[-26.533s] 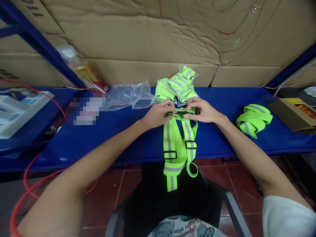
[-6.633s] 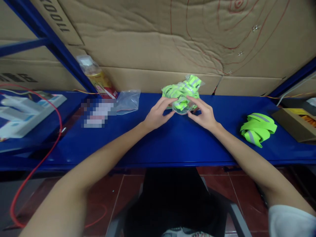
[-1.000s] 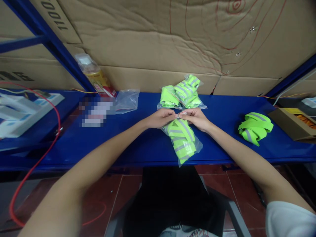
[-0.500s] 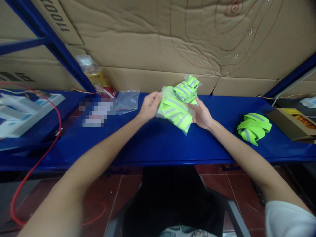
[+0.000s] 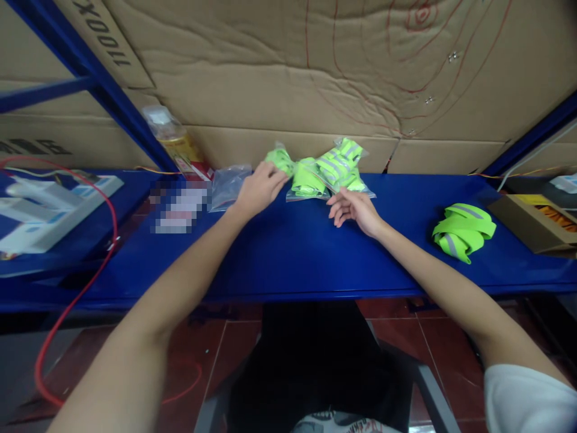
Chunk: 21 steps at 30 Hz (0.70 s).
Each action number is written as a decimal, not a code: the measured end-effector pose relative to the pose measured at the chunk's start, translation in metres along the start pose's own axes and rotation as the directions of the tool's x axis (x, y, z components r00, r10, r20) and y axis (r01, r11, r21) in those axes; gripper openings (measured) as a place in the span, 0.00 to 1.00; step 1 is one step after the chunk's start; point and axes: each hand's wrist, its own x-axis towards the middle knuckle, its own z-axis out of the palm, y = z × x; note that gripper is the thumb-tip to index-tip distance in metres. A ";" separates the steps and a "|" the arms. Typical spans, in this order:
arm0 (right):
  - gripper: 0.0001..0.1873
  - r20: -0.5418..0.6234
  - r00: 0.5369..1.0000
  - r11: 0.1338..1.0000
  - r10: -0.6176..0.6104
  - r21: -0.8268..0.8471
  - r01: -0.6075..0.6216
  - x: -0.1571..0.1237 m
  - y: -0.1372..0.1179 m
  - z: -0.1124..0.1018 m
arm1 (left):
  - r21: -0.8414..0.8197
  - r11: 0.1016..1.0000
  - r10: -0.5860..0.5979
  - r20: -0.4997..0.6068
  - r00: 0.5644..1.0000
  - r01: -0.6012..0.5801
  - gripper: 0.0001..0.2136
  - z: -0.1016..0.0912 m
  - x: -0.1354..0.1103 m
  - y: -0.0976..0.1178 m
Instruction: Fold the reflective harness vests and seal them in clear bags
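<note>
My left hand (image 5: 262, 189) is closed on the near edge of a clear bag of neon green reflective strap (image 5: 280, 159), at the back of the blue table (image 5: 288, 252). Just right of it lies a second bagged strap (image 5: 309, 179). Further right, more bagged straps (image 5: 340, 163) with grey stripes rest against the cardboard. My right hand (image 5: 355, 211) is in front of these bags, fingers apart and loosely bent, holding nothing. A loose bundle of the same green strap (image 5: 464, 231) sits unbagged to the right.
An empty clear zip bag (image 5: 229, 186) lies left of my left hand, by a capped bottle (image 5: 174, 141). An open cardboard box (image 5: 532, 225) stands at the right. Left are a white power strip (image 5: 67, 210) and a red hose (image 5: 113, 216). Cardboard (image 5: 252, 90) backs the table.
The bagged strap held between both hands has gone to the back left, in my left hand alone. My right hand has let go. The second bagged strap, earlier covered, now shows.
</note>
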 end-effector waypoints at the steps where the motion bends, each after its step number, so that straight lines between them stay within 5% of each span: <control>1: 0.35 0.003 1.000 0.999 -0.013 -0.037 0.013 -0.001 0.002 0.001 | 0.036 0.998 0.048 0.077 0.996 -0.051 0.21 0.001 0.001 0.001; 5: 0.29 0.092 0.986 0.934 -0.140 -0.318 0.162 -0.006 0.010 0.005 | 0.040 0.994 0.093 0.140 0.986 -0.100 0.19 0.002 0.004 0.005; 10: 0.18 0.215 0.928 0.540 -0.303 -0.764 0.353 -0.010 0.002 -0.002 | -0.051 0.996 0.086 0.147 0.985 -0.079 0.15 -0.002 0.004 0.000; 13: 0.18 -0.013 0.900 0.318 -0.436 -0.938 0.141 -0.009 -0.021 -0.024 | -0.076 0.996 0.044 0.120 0.992 -0.035 0.15 -0.002 0.001 0.005; 16: 0.24 -0.328 0.775 0.203 -0.540 -0.945 -0.258 -0.014 -0.049 -0.067 | -0.064 0.998 -0.024 0.072 0.997 0.029 0.13 0.002 -0.003 0.015; 19: 0.34 -0.641 0.659 0.150 -0.395 -0.752 -0.642 -0.033 -0.065 -0.128 | -0.045 0.997 -0.056 0.049 0.997 0.058 0.12 0.006 -0.006 0.024; 21: 0.40 -0.757 0.593 0.122 -0.275 -0.639 -0.759 -0.052 -0.066 -0.172 | -0.020 0.998 -0.064 0.054 0.996 0.065 0.11 0.007 -0.007 0.027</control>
